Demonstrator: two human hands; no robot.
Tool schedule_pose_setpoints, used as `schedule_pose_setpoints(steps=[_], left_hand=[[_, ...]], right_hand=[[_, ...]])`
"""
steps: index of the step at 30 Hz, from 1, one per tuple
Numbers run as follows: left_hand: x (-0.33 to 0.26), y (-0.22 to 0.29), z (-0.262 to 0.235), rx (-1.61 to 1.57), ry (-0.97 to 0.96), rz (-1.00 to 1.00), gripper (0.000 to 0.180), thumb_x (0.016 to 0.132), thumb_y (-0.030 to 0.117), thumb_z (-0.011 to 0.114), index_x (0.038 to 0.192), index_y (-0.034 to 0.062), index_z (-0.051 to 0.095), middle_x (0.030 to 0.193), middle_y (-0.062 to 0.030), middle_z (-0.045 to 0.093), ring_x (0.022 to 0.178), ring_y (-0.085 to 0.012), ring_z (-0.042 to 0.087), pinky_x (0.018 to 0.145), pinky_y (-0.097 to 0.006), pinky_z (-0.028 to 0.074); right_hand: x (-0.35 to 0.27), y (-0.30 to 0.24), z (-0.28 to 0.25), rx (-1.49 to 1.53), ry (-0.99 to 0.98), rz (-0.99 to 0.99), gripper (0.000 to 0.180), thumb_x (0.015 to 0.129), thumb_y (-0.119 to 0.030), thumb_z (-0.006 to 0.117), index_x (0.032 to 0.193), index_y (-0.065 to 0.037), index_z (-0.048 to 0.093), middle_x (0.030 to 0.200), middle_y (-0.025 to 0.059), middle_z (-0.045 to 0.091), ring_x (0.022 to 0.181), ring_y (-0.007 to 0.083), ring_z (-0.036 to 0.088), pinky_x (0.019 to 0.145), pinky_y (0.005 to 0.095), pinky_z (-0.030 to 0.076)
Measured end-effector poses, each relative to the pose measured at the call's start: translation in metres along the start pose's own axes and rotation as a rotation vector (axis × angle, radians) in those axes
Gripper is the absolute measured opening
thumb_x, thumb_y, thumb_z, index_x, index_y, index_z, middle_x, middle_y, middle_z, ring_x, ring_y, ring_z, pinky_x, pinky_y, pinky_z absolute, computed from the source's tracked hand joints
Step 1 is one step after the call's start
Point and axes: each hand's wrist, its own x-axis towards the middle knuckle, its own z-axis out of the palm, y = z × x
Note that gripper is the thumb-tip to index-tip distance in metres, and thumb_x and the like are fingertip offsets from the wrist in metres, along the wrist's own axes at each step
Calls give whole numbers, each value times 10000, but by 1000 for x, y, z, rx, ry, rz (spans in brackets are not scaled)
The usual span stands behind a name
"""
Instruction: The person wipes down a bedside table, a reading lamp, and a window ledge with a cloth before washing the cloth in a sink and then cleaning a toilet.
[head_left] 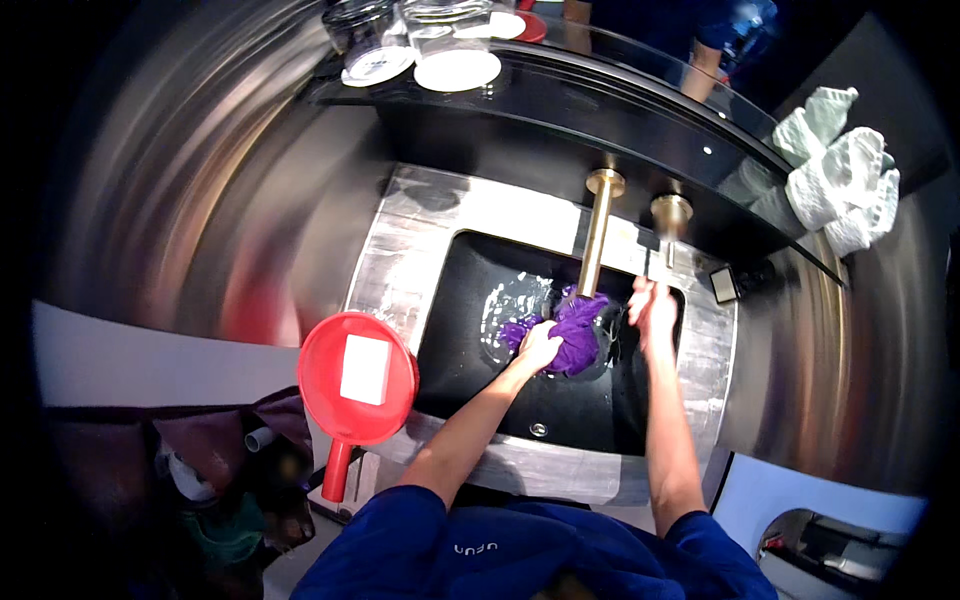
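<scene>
In the black sink (460, 375) lies a wet, bunched purple cloth (575, 345), right under the end of the brass spout (597, 240). My left hand (541, 347) grips the cloth's left side, its fingers closed on the fabric. Over the sink's right side is my right hand (653, 308), just below the brass tap handle (670, 215). Its fingers are slightly blurred but look apart, with nothing between them. Whether the fingertips touch the handle's lever is unclear. Splashed water and suds lie around the cloth.
A red long-handled scoop (405, 385) with a white rectangle in it rests on the counter's left edge. Glass jars (440, 40) and white towels (845, 180) sit on the black ledge (560, 130). A small dark box (724, 285) stands at the right.
</scene>
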Motion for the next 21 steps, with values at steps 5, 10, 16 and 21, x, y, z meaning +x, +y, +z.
schedule_pose_setpoints(steps=[5,10,16,21], left_hand=[[-61,25,-50,-822,-25,-464,319,859,136,595,1141,-11,576,1019,-93,638,894,-169,607,807,-295,479],[-63,-4,-118,-22,263,-43,301,773,160,674,1051,54,624,979,-100,654,865,-263,637,772,-339,494],[-21,24,-89,634,838,184,541,645,79,636,1172,43,520,1144,-184,468,1085,-372,442,916,-457,355],[19,-6,-29,825,752,475,373,787,241,576,1124,85,607,1258,-209,486,1248,-372,383,1047,-634,164]], right_hand=[[-17,135,39,-830,-181,57,564,755,-465,691,1048,15,655,978,178,671,914,239,638,847,320,475],[6,159,66,-700,-227,36,221,754,-174,726,869,1,655,806,69,660,750,147,608,697,297,496],[8,71,18,-862,335,-590,145,824,-129,539,766,-33,631,658,139,586,617,320,574,607,412,478],[-35,116,74,-1217,-258,-1082,257,864,-223,562,989,0,589,914,214,576,912,382,534,799,472,438]])
